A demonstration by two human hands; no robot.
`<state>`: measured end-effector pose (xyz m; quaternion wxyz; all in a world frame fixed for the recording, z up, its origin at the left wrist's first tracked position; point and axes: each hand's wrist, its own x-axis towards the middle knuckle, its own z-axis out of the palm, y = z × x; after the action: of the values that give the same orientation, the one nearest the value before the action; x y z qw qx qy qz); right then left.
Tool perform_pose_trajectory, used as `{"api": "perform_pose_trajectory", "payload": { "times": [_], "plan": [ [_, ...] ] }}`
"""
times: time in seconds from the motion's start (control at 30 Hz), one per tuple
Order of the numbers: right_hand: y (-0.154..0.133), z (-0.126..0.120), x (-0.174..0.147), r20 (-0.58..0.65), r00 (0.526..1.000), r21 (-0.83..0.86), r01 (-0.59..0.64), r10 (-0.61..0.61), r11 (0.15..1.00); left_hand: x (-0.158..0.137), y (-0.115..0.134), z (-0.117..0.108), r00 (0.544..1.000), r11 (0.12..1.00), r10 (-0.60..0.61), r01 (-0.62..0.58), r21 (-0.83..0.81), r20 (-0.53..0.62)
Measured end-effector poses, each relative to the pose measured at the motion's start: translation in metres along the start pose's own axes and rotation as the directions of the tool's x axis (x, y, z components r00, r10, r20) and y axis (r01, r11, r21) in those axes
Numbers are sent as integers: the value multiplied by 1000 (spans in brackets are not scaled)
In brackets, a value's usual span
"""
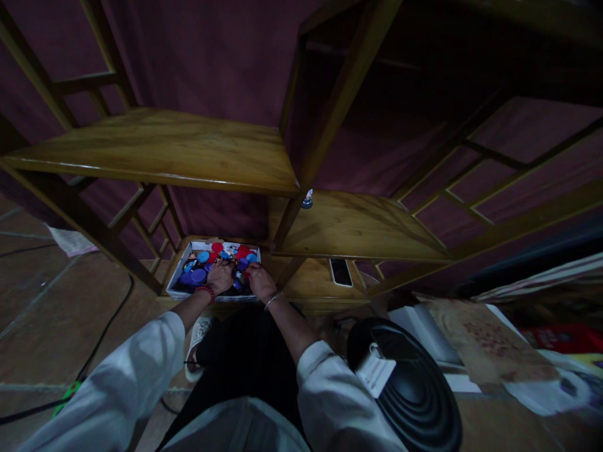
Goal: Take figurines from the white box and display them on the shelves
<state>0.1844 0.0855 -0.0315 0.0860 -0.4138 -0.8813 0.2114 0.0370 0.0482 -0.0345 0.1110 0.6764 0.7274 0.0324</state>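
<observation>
A shallow white box point(175, 282) sits on the lowest shelf, filled with small coloured pieces. Among them are a blue round piece point(202, 257), a purple round piece point(198, 276) and a red round piece point(217, 247). My left hand point(220, 277), with a red bead bracelet at the wrist, reaches into the middle of the box, fingers curled among the pieces. At the box's right side is my right hand point(262, 282), wearing a silver bangle, its fingers bent together close to something red. Small size and dim light hide what either hand grips.
A wooden shelf point(155, 147) overhangs the box. A small figurine point(307, 199) stands on the middle-right shelf point(358, 226). A phone point(341, 272) lies right of the box. Nearby are a black ridged round object point(409, 389), papers point(431, 333) and a floor cable point(110, 323).
</observation>
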Motion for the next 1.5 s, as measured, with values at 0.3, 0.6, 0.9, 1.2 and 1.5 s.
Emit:
{"api": "perform_pose_trajectory", "payload": {
  "times": [0.3, 0.6, 0.9, 1.2, 1.5],
  "plan": [
    [-4, -7, -3, 111, 994, -46, -15, 20, 999, 0, 1, 2, 999, 1000, -4, 4, -5, -36],
    [-2, -11, -6, 152, 983, -226, -67, 103, 972, 1, 0, 3, 998, 999, 31, -32, -9, -56],
    [-4, -17, -11, 140, 985, -233, -65, 100, 970, 0, 2, 4, 992, 992, 124, -124, -29, -19],
    [1, -2, -8, 48, 988, -25, -147, 148, 989, -1, 6, 1, 982, 984, 174, -171, -48, 71],
    [9, 12, -1, 30, 991, 43, -131, 130, 990, 0, 11, 4, 988, 988, 146, -144, -48, 46]
  ]
}}
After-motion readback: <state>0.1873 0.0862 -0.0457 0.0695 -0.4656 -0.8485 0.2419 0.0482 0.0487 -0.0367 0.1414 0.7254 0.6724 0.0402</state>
